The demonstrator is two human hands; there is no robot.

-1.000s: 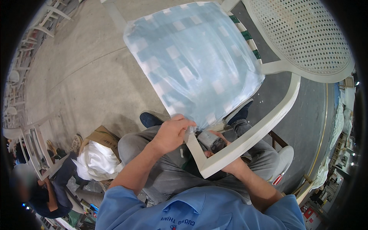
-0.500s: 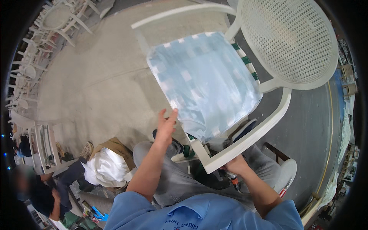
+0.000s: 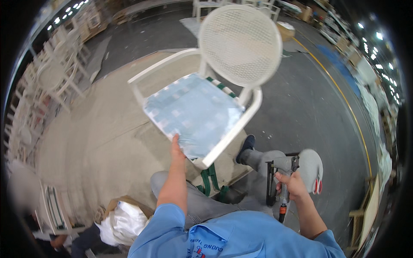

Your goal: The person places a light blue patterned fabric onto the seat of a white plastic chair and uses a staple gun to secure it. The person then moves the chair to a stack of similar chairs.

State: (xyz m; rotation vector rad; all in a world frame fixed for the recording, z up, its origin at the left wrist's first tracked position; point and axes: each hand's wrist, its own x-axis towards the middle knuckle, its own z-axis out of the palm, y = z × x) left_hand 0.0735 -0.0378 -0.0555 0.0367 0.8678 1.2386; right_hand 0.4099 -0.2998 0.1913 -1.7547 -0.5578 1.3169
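Note:
A white armchair [image 3: 254, 47] with a round woven back stands in front of me, turned slightly. Pale blue sheeting [image 3: 193, 114] covers its seat, and green-and-white webbing [image 3: 221, 88] shows at the rear edge. My left hand [image 3: 177, 150] grips the seat's front edge, thumb on top, its other fingers mostly hidden. Below that edge hang green straps [image 3: 209, 182]. Off to the right, over my thigh, my right hand [image 3: 294, 185] is closed round the handle of a grey staple gun [image 3: 284, 164] with a black magazine and an orange hose fitting. The gun is apart from the chair.
Red-handled scissors [image 3: 317, 185] lie at a pale round stool [image 3: 310, 165] by my right leg. At lower left are a white plastic bag [image 3: 124, 223] in a cardboard box and another person's hand [image 3: 58, 241]. Many white chairs [image 3: 56, 77] line the left side.
My right hand has come out from beneath the chair's arm with the staple gun, moving right. My left hand has taken hold of the seat edge. The view has tilted up, and the chair appears farther off.

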